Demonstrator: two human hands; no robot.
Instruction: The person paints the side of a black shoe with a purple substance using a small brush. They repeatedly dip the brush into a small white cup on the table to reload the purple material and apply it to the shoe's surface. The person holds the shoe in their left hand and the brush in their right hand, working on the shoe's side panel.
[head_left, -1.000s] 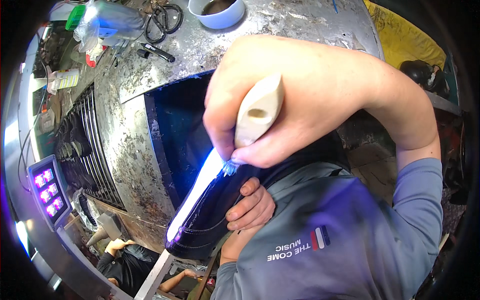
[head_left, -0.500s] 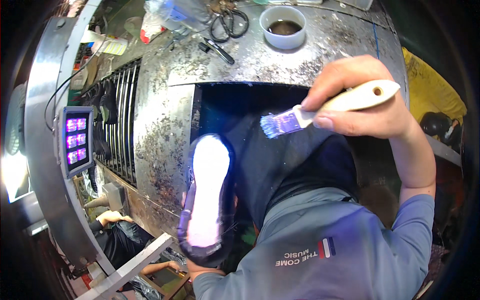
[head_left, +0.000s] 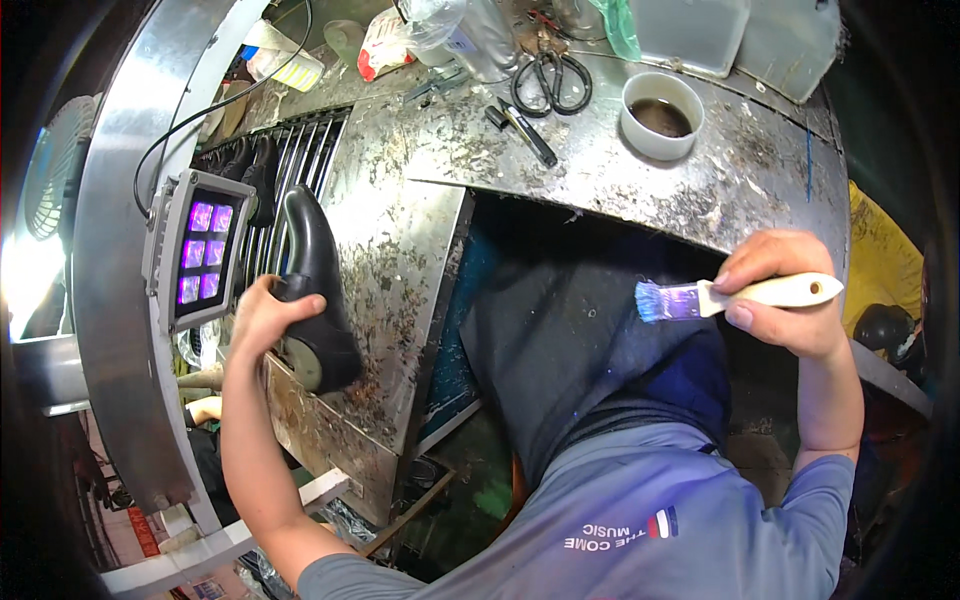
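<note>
Black shoe (head_left: 325, 300) now over to the left, up by the lamp (head_left: 207, 250); half a second ago it sits beside the lap with its pale sole turned to the camera. Left hand (head_left: 268, 318) travels with it; brush (head_left: 812, 289) stays out to the right.

Nearest: grey-blue shirt (head_left: 640, 510), then dark cloth (head_left: 570, 320) over the lap.

Right hand (head_left: 785, 300) half closed, thumb below and fingers above, pinching the brush near the base of its pale handle. Bristles (head_left: 658, 302) point left, bluish, clear of everything, over the dark cloth.

Left arm stretched out. Left hand curled around the shoe's middle, thumb across the near side; most fingers hidden or hard to make out. Shoe toe away from the wearer, heel nearer, a grey-green patch at the heel. It overlaps the edge of the worn metal bench (head_left: 375, 290); whether it touches, cannot tell.

Just left of the shoe: lamp, six cells lit purple. Behind the shoe: barred rack (head_left: 318, 148) carrying dark footwear (head_left: 262, 185).

Farther, on the bench top: white bowl (head_left: 655, 142) with dark liquid; black marker (head_left: 532, 138), its cap near; dark-handled scissors (head_left: 552, 85) between marker and bowl. Beyond, grey bins (head_left: 690, 35) at the back. Yellow cloth (head_left: 885, 250) off the right side.
</note>
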